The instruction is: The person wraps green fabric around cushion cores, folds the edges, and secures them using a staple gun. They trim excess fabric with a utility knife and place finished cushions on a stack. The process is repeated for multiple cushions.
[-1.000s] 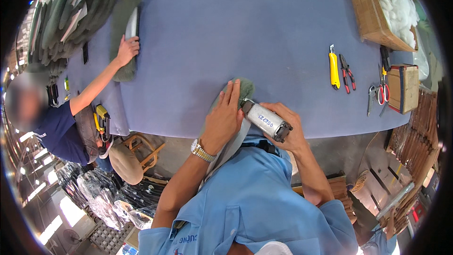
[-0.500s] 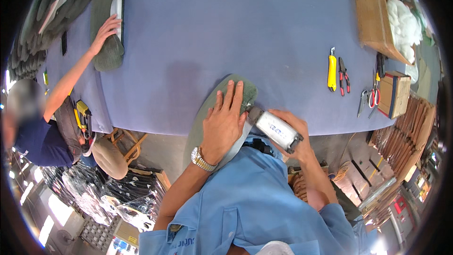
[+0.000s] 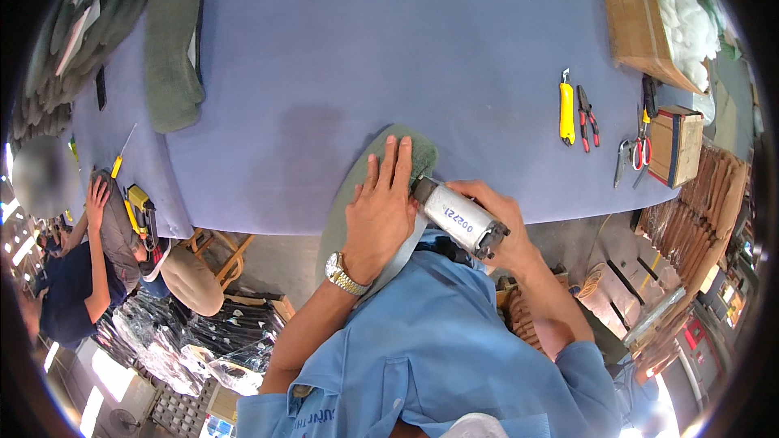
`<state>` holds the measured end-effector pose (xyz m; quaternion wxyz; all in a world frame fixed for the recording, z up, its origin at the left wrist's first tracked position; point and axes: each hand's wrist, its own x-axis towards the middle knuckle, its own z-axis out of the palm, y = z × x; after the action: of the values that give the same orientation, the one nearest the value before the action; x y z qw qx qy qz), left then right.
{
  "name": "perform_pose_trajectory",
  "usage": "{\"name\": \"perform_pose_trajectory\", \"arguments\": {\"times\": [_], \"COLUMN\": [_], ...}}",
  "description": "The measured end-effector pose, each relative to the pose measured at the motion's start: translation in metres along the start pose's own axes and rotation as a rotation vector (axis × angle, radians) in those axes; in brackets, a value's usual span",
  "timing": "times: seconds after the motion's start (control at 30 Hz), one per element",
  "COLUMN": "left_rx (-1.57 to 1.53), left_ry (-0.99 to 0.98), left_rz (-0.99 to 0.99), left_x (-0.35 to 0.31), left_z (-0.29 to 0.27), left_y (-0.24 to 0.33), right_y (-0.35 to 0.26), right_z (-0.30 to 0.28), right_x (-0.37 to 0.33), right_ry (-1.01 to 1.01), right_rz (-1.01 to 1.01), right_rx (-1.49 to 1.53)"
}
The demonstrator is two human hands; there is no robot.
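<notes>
Worker (image 3: pixel 430 316) in light blue lays the left hand (image 3: pixel 380 215) flat, fingers outstretched, on a green fabric-covered pad (image 3: pixel 421 154) that overhangs the near edge of a blue worktable (image 3: pixel 487 73). The right hand (image 3: pixel 505 227) is wrapped around a silver power tool (image 3: pixel 457 212), its dark nose at the pad's right side; whether they touch is hard to tell. To the right, a yellow utility knife (image 3: pixel 566 112) lies beside red-handled pliers (image 3: pixel 587 120). A second green pad (image 3: pixel 173 57) rests at left, near a co-worker (image 3: pixel 71 296).
</notes>
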<state>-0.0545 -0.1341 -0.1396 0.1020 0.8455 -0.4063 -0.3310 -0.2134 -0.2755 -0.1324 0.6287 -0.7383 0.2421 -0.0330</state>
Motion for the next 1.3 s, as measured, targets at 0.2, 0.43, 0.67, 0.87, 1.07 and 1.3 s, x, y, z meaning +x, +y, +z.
{"name": "perform_pose_trajectory", "arguments": {"times": [0.2, 0.43, 0.67, 0.87, 1.07, 1.3], "left_rx": [0.002, -0.035, -0.02, 0.204, 0.119, 0.144], "left_ry": [0.054, 0.184, 0.254, 0.247, 0.202, 0.248], "left_rz": [0.001, 0.018, 0.01, 0.021, 0.002, 0.003], "left_x": [0.001, -0.001, -0.004, -0.008, -0.005, -0.014], "left_z": [0.003, 0.008, 0.02, 0.023, 0.034, 0.059], "left_y": [0.004, 0.002, 0.0, 0.01, 0.004, -0.007], "right_y": [0.003, 0.017, 0.029, 0.014, 0.043, 0.102], "right_z": [-0.002, 0.009, 0.005, 0.001, 0.011, -0.044], "right_x": [0.006, 0.002, -0.013, -0.012, -0.013, 0.0], "right_ry": [-0.013, 0.101, 0.033, -0.047, 0.042, 0.267], "right_rz": [0.018, -0.126, -0.157, 0.079, 0.26, 0.175], "right_rx": [-0.016, 0.009, 0.089, 0.079, 0.273, 0.278]}}
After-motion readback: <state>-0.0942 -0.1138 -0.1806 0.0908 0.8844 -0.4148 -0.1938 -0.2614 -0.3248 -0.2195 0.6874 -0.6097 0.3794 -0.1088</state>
